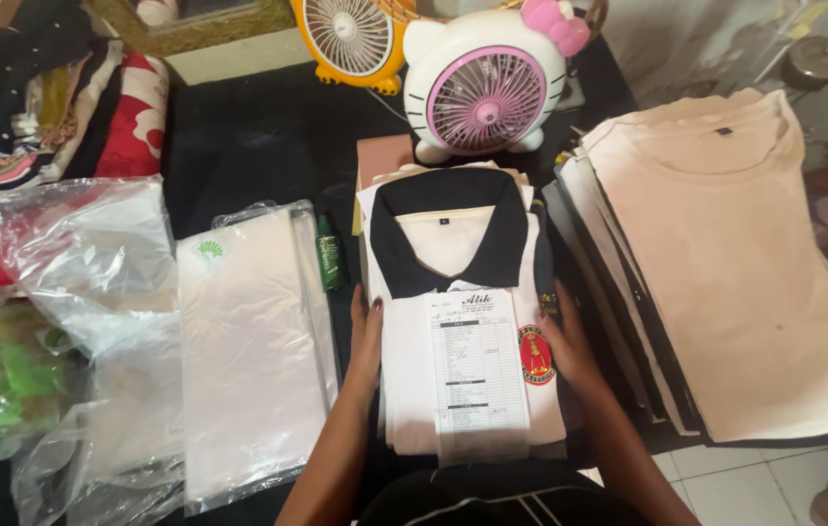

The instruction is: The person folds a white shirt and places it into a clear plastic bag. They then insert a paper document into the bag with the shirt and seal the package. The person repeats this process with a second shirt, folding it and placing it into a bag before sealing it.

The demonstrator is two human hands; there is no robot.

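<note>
A stack of folded white polo shirts with black collars [453, 234] lies in front of me on the dark table. The top shirt has a red round badge [535, 355] on its chest, and a printed paper slip [477, 375] lies on it. My left hand [365, 341] presses flat against the stack's left side. My right hand [562, 346] grips the right side, beside the badge. Both hands hold the stack between them.
A pile of flat clear plastic bags [248, 351] lies to the left, with crumpled plastic [83, 263] further left. A small green bottle [328, 255] sits between bags and shirts. Cream T-shirts [735, 263] are stacked at right. Two small fans, one pink and white [487, 93], one orange [350, 39], stand behind.
</note>
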